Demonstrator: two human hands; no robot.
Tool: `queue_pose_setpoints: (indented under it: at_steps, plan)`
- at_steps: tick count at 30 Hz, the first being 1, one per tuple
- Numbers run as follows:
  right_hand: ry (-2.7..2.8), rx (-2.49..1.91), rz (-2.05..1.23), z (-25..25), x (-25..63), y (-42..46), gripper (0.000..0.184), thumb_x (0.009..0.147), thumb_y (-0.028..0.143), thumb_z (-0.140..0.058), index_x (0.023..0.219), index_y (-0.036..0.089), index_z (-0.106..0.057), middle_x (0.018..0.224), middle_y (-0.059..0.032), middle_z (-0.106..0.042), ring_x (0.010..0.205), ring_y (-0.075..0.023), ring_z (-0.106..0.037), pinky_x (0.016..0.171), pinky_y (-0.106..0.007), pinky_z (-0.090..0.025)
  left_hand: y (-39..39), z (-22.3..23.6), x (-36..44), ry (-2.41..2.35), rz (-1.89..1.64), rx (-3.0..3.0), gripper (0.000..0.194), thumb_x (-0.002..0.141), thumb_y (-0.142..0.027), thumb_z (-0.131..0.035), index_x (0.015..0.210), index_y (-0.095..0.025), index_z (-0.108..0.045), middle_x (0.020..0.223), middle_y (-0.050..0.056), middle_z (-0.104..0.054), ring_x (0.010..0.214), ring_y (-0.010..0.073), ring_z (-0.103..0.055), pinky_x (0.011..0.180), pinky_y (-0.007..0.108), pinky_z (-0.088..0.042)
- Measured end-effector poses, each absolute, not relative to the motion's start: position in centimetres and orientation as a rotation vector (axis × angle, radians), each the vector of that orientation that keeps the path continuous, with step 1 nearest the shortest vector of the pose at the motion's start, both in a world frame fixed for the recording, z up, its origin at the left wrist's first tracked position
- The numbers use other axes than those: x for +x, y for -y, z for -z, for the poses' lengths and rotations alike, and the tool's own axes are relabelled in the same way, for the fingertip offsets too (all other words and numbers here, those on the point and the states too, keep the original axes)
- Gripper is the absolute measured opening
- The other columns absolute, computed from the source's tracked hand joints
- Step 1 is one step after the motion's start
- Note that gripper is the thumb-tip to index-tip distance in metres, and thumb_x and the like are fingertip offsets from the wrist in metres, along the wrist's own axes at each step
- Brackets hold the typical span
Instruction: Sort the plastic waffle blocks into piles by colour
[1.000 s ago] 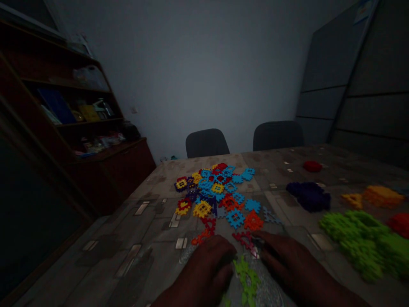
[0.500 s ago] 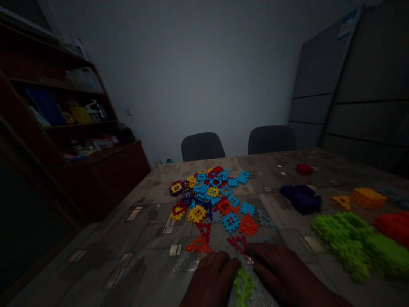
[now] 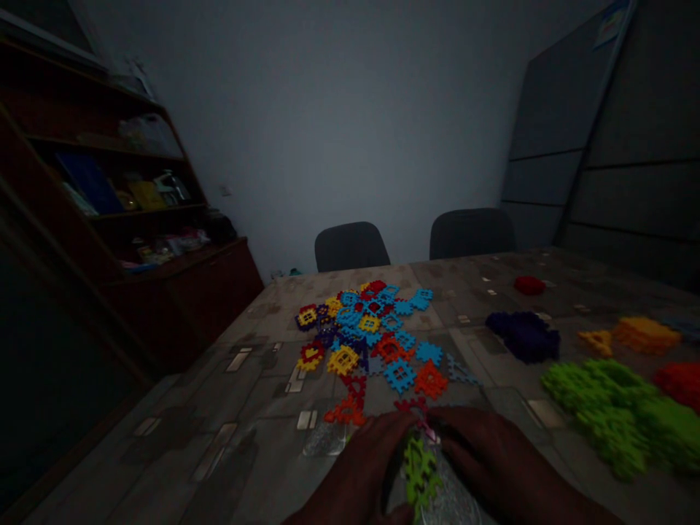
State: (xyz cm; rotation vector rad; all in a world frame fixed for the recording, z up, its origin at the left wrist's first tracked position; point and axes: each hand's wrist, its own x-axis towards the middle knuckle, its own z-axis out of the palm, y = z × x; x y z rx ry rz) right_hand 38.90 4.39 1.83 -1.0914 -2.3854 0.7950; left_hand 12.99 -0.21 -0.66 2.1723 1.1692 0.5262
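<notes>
My left hand (image 3: 369, 463) is low in the middle, fingers arched forward and thumb apart. Its fingertips come close to a red plastic interlocking piece (image 3: 411, 405), and a bit of green shows past its far side. My right hand (image 3: 489, 445) has its thumb and fingertips around the pinkish near edge of that red piece; the exact grip is partly hidden. Between both hands lie light green toothed interlocking pieces (image 3: 420, 470), over a clear, shiny plastic surface (image 3: 453, 499). An orange piece (image 3: 344, 411) sits just beyond my left hand.
A loose heap of blue, yellow, red and purple pieces (image 3: 361, 324) spreads across the table (image 3: 246, 415). To the right are sorted piles: green (image 3: 623, 415), purple (image 3: 525, 337), orange-yellow (image 3: 645, 335) and red (image 3: 681, 384). Two dark chairs (image 3: 353, 246) stand behind; a shelf cabinet (image 3: 180, 277) is left.
My left hand has moved forward and its thumb has spread from the fingers. My right hand stays close to the red piece. The view has shifted slightly.
</notes>
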Motion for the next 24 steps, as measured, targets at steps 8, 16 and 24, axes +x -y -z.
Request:
queue_pose_setpoints:
  at_steps: [8, 16, 24]
  plan:
    - [2.323, -1.089, -0.681, -1.8, 38.7, -4.3, 0.036, 0.103, 0.048, -0.059, 0.126, 0.029, -0.080, 0.116, -0.0098, -0.084, 0.108, -0.0288, -0.078, 0.095, -0.039, -0.060, 0.1, -0.5, 13.2, -1.142, -0.453, 2.093, 0.104, 0.076, -0.024, -0.077, 0.169, -0.032, -0.030, 0.175, 0.012, -0.039, 0.159, 0.0396, -0.037, 0.129, 0.063, -0.029]
    - [2.330, -1.095, -0.649, -1.7, 38.8, -4.2, 0.031, 0.103, 0.044, -0.062, 0.122, 0.029, -0.080, 0.113, -0.0084, -0.085, 0.106, -0.0269, -0.078, 0.095, -0.037, -0.060, -0.1, 0.8, 13.2, -1.136, -0.440, 2.164, 0.110, 0.074, -0.033, -0.088, 0.169, -0.029, -0.032, 0.173, 0.016, -0.042, 0.156, 0.0423, -0.041, 0.128, 0.062, -0.033]
    - [2.521, -0.968, -0.606, 0.0, 40.0, -4.1, 0.042, 0.098, 0.017, -0.058, 0.136, 0.027, -0.074, 0.135, -0.0114, -0.077, 0.119, -0.0275, -0.075, 0.102, -0.039, -0.059, 0.3, -4.5, 9.7, -1.440, -0.631, 2.027, 0.047, 0.098, -0.032, -0.068, 0.145, -0.030, -0.065, 0.156, 0.010, -0.062, 0.147, 0.0332, -0.054, 0.125, 0.053, -0.041]
